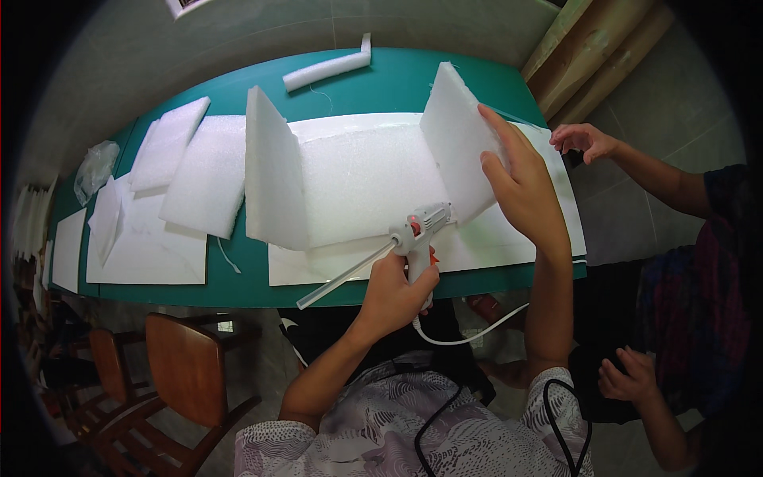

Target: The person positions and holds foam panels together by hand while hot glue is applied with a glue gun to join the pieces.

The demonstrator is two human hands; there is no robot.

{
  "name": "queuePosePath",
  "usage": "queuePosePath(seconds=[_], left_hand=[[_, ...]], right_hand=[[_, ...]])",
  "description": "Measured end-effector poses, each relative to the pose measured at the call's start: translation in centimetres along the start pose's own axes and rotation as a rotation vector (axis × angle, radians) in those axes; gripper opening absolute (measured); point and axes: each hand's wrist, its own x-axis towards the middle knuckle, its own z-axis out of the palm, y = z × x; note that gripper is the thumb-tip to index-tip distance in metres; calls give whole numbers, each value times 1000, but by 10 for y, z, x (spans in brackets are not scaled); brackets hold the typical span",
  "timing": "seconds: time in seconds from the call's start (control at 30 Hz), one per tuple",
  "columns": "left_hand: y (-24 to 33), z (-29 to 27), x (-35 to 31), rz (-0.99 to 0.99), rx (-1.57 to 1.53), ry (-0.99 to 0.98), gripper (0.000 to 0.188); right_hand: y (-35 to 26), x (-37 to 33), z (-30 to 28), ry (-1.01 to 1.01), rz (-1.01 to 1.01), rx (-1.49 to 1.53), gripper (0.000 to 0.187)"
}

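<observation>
My left hand (397, 292) is wrapped round the handle of a white glue gun (420, 230) with an orange trigger. A clear glue stick (342, 275) sticks out of its back end. Its nozzle is at the near lower corner of an upright white foam panel (457, 143). My right hand (524, 179) grips that panel at its right edge, fingers extended along it. A flat foam sheet (366, 179) lies between it and a second upright foam panel (274, 167) on the left. These pieces rest on a white board (517, 238).
A green table (238, 274) carries loose foam sheets (211, 159), a foam strip (326, 70) and a clear plastic bag (97, 171). The gun's white cord (477, 334) hangs over the front edge. Another person's hand (586, 143) is at the right edge; wooden chairs (187, 366) stand front left.
</observation>
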Motion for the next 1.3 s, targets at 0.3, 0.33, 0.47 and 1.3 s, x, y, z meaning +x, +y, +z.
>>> queuePosePath(seconds=[0.3,0.33,0.47,1.3], left_hand=[[-3,3,3,28,28,38,30],[-1,4,3,22,12,42,29],[-1,4,3,23,-2,47,27],[1,7,6,41,85,31,19]], right_hand=[[2,-2,2,6,-21,-36,51],[2,-2,2,7,-20,-35,51],[1,-2,2,8,-20,-52,51],[-1,-3,2,-11,49,-64,52]])
